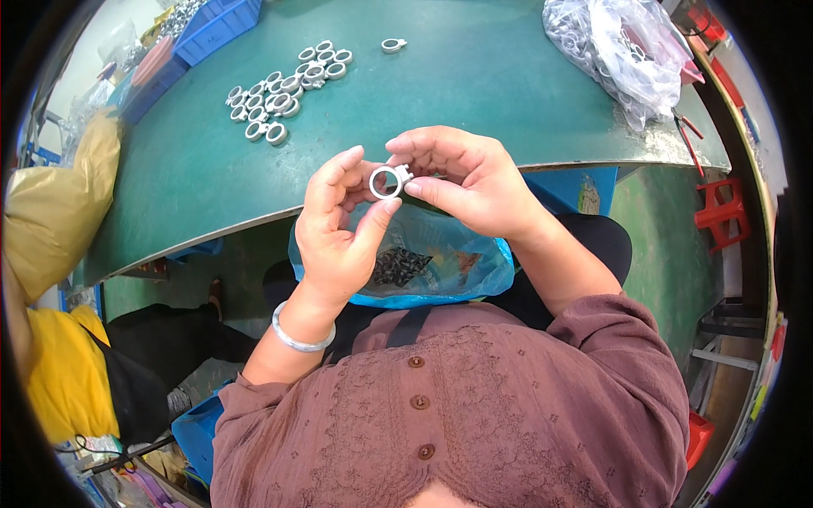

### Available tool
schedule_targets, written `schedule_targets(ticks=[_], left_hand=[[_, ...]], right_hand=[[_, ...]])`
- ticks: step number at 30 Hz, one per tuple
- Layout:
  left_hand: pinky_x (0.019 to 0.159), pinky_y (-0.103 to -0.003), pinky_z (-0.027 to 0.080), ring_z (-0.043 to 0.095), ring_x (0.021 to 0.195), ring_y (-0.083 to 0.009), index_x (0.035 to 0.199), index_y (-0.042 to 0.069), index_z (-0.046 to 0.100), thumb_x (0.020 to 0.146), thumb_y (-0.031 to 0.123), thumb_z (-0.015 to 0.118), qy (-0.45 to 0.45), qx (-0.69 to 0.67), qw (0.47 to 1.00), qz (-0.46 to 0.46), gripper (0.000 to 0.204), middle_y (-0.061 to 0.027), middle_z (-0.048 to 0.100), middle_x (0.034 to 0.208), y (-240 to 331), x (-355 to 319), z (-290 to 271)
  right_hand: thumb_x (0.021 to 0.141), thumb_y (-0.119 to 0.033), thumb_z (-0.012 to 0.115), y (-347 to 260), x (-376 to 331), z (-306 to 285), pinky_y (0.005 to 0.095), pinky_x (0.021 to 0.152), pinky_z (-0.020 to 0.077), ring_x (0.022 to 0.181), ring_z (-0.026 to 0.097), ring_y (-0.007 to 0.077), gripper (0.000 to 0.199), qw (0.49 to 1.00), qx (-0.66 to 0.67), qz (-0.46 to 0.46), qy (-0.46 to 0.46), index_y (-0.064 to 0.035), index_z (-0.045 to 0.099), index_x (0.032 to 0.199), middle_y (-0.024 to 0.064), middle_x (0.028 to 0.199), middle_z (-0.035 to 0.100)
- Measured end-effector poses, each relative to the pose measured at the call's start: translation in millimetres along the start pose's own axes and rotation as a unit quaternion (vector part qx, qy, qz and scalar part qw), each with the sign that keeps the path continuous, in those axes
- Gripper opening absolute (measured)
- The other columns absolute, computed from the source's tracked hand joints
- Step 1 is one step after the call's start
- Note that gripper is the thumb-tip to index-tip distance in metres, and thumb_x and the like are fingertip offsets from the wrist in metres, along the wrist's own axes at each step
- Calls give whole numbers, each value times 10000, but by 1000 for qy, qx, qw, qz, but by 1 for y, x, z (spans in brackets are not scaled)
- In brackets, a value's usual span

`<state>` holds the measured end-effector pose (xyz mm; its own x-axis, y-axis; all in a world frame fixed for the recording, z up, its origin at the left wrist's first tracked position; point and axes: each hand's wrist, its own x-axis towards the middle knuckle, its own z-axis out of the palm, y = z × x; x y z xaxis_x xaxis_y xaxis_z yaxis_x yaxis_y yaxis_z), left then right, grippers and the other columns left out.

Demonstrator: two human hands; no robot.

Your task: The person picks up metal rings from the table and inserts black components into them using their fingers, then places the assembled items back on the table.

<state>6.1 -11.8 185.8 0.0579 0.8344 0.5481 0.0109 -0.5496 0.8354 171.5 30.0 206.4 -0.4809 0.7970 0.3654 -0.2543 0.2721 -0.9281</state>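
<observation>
Over the table's near edge, I hold a small silver metal ring clamp (401,174) with a lug on its right side. My left hand (333,233) is closed on the ring's left side between thumb and fingers. At the lug, the thumb and curled fingers of my right hand (478,182) pinch the clamp. Beneath my hands, a blue plastic bag (457,294) lies open on my lap, with small dark pieces (398,267) inside. Several similar ring clamps (279,102) lie grouped on the green table (457,93), and a single clamp (393,46) sits apart.
A clear plastic bag of metal rings (622,55) rests at the table's far right, near red-handled pliers (690,135). Blue bins (216,30) stand at the far left. A person in yellow (72,372) is close on my left. A red stool (722,213) stands right.
</observation>
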Motion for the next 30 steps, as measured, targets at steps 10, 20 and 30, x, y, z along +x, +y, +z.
schedule_targets(ticks=[10,20,30], left_hand=[[823,-274,451,549,924,-158,1224,-7,367,746,-93,597,-10,49,998,34,537,-104,536,1010,1,0,-2],[643,-325,461,560,725,-280,879,4,591,613,58,657,-101,325,935,100,280,-140,571,833,17,-1,-15],[896,-373,379,451,1073,-332,1084,1,524,706,199,674,51,414,908,34,452,-210,436,1169,-1,41,-76]], right_hand=[[780,44,542,1,0,-1,259,773,469,828,564,110,289,1000,-10,8,-7,25,527,1068,65,907,600],[760,-34,569,-16,56,-44,256,686,461,766,548,125,302,933,-353,-3,-69,20,546,1057,73,881,592],[767,-476,575,49,173,-68,393,999,298,1202,348,342,697,804,-579,75,-114,-116,329,1311,228,1332,282]])
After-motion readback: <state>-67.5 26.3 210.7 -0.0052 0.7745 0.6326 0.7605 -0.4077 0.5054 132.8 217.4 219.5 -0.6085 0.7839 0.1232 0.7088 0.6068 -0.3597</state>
